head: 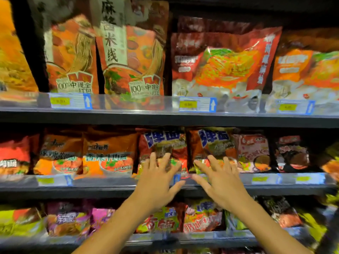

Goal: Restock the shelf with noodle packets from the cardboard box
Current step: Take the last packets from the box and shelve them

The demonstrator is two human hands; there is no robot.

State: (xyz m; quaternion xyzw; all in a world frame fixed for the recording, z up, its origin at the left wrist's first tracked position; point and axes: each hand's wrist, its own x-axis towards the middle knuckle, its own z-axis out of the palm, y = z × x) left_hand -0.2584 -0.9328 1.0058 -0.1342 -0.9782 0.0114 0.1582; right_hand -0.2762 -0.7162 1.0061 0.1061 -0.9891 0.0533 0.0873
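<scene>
Dark store shelves stocked with noodle packets

The top shelf carries tall orange packets on the left and red-and-white bags on the right, behind a clear rail with yellow price tags. The middle shelf carries a row of upright packets: orange packets to the left, two red packets with blue lettering in the centre, a pink packet and a dark packet to the right. The bottom shelf carries purple, yellow and red packets, blurred.
</scene>
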